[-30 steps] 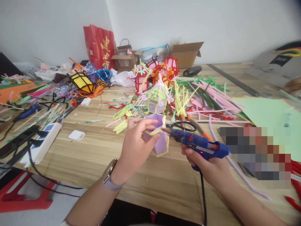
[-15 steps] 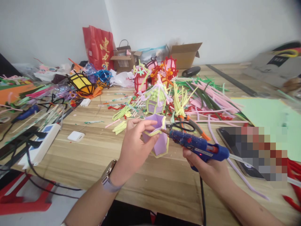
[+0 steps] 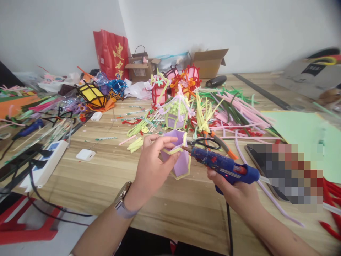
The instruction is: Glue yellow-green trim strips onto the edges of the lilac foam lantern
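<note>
lilac box [image 3: 181, 166] | yellow-edged, upright | blue glue gun [image 3: 214, 159] | nozzle [image 3: 187, 149] at rim [image 3: 172, 152]

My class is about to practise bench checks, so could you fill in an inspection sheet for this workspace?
Surface: wood-grained table, with small pale specks.
Job's things: lilac holder with yellow edging, open at the top; blue glue gun, red light showing.
Clutter: pink stems and orange-and-grey tool handles beyond the glue gun.
Left hand: pinches the lilac holder near its top.
Right hand: holds the glue gun, nozzle at the holder's edge; contact unclear.
Cables: black cable below the glue gun; black plugs in the white power strip.
Surroundings: red bag and open cardboard box by the wall.
</note>
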The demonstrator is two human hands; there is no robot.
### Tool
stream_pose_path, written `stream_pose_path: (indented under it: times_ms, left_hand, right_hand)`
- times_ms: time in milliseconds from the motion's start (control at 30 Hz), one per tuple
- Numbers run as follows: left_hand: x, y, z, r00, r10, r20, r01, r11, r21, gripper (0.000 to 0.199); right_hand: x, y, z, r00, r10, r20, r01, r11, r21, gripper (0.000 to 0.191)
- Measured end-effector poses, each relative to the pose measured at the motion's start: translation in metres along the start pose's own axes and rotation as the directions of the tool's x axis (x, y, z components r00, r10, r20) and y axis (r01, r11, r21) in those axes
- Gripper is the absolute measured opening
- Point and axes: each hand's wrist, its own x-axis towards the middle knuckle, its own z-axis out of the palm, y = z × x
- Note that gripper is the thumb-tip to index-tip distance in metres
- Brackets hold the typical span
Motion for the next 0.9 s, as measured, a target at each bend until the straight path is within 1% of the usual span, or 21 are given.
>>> stream_pose_path:
  times_ms: [67, 233, 500, 667, 767, 900]
  left_hand:
    - [0.000, 0.000, 0.000, 1.000, 0.001, 0.001, -0.001, 1.000, 0.002, 0.025]
    - [0.000, 0.000, 0.000, 1.000, -0.004, 0.002, 0.004, 1.000, 0.009, 0.025]
    - [0.000, 0.001, 0.000, 1.000, 0.004, -0.001, -0.004, 1.000, 0.024, 0.025]
    - [0.001, 0.001, -0.001, 1.000, -0.005, 0.005, 0.005, 1.000, 0.016, 0.026]
    - [0.001, 0.001, -0.001, 1.000, -0.004, 0.007, 0.004, 1.000, 0.013, 0.025]
    - [0.000, 0.001, -0.001, 1.000, -0.010, 0.009, 0.010, 1.000, 0.008, 0.024]
  right_hand:
    - [-0.001, 0.001, 0.000, 1.000, 0.003, -0.015, -0.003, 1.000, 0.000, 0.017]
    - [-0.002, 0.002, 0.002, 1.000, 0.031, 0.002, -0.031, 0.999, 0.020, 0.018]
    - [-0.005, -0.013, 0.004, 0.993, 0.110, -0.037, -0.109, 0.994, 0.025, 0.014]
    - [-0.006, -0.010, 0.004, 0.990, 0.133, -0.038, -0.131, 0.991, 0.035, 0.017]
    - [-0.005, -0.004, 0.003, 0.993, 0.121, -0.013, -0.120, 0.992, 0.048, 0.019]
    - [-0.003, 0.001, 0.002, 0.998, 0.058, 0.032, -0.060, 0.996, 0.060, 0.017]
